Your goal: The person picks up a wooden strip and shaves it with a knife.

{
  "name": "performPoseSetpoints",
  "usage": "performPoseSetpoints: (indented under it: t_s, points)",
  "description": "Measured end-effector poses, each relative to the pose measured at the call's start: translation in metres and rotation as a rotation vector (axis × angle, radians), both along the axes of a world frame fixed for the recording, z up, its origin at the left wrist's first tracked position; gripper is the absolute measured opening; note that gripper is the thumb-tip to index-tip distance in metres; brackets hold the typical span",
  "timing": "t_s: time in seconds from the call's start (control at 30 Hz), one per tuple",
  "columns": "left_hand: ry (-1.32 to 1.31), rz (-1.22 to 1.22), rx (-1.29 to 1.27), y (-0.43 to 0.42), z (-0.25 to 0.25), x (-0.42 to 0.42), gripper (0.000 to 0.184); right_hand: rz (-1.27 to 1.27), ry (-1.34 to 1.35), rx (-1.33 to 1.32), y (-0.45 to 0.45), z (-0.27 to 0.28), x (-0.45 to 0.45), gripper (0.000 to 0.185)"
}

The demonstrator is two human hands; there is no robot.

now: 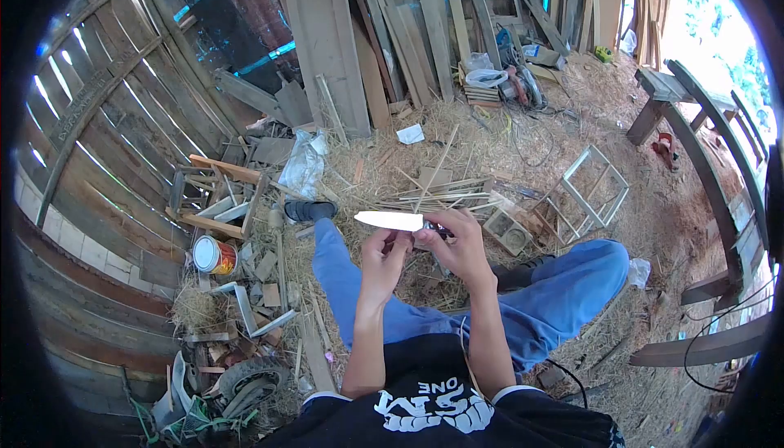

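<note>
In the head view, my right hand (461,248) is closed round the dark handle of a knife. Its broad blade (389,220) points left and glares bright white. My left hand (382,258) is pinched just under the blade, close to my right thumb. A thin wooden strip (436,169) rises from between the hands and leans away to the upper right. Its lower end is hidden by the blade and fingers, but it appears to sit in the left hand's pinch. Several similar loose strips (445,199) lie on the ground just beyond.
Between my bent legs, shavings cover the ground. A light wooden frame (590,191) and a small wooden box (508,234) lie to the right. On the left are a paint bucket (215,255) and an overturned stool (219,195). Planks (327,48) lean at the back; a bench (710,162) stands far right.
</note>
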State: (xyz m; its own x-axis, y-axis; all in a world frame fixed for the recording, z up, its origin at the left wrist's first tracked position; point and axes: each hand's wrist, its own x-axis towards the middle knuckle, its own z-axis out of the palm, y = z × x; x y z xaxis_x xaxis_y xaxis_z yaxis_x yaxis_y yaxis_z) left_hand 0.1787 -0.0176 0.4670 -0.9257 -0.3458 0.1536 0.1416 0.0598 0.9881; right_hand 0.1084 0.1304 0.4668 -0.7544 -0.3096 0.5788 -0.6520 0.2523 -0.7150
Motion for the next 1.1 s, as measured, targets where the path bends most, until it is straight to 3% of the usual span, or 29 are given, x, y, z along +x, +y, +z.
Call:
performPoseSetpoints:
  t_s: [0.2, 0.4, 0.7, 0.8, 0.9, 1.1]
  points:
    - [0.061, 0.013, -0.221, -0.001, 0.003, 0.009, 0.014, -0.010, 0.039, -0.050, 0.006, -0.007, -0.001, 0.034]
    - [0.038, -0.022, -0.269, -0.001, 0.009, 0.014, 0.015, -0.023, 0.093, -0.043, 0.012, -0.005, -0.001, 0.035]
    - [-0.068, -0.106, -0.009, -0.010, -0.006, 0.020, 0.020, -0.099, 0.093, 0.053, 0.023, -0.022, -0.007, 0.034]
    - [-0.105, -0.108, 0.120, -0.014, 0.006, 0.036, 0.023, -0.315, 0.090, 0.068, 0.047, -0.033, -0.020, 0.033]
    - [-0.143, -0.114, 0.189, -0.022, -0.006, 0.044, 0.027, -0.336, 0.164, 0.062, 0.042, -0.038, -0.016, 0.032]
    - [-0.213, -0.144, 0.253, -0.026, 0.006, 0.031, 0.040, -0.289, 0.048, 0.060, 0.023, -0.027, -0.012, 0.031]
